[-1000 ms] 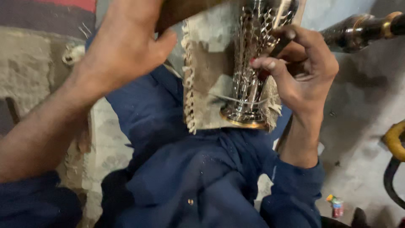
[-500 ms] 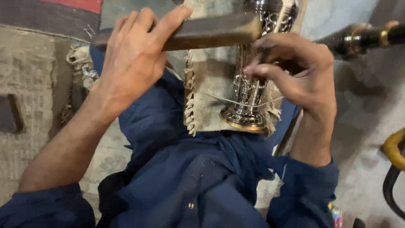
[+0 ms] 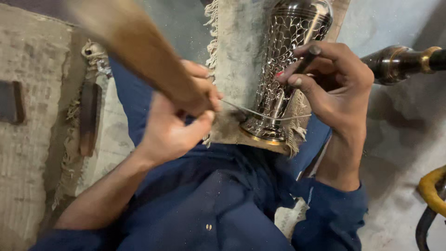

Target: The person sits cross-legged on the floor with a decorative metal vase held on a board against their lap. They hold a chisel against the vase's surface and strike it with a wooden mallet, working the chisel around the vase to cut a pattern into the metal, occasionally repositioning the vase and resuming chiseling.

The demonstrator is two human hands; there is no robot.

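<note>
Left hand (image 3: 179,118) grips wooden mallet (image 3: 134,51), frame centre | right hand (image 3: 332,88) pinches punch (image 3: 304,58) on pierced metal vase (image 3: 283,65) | we'd keep the punch steady, tap lightly.

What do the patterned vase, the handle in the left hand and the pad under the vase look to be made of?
Vase: polished metal, probably silver-toned, with mirror glints, a cut lattice pattern and a brass-coloured base rim. Handle in the left hand: looks like wood, brown and matte, though motion-blurred. Pad: coarse woven cloth, grey, with frayed fringe along its edges.
</note>
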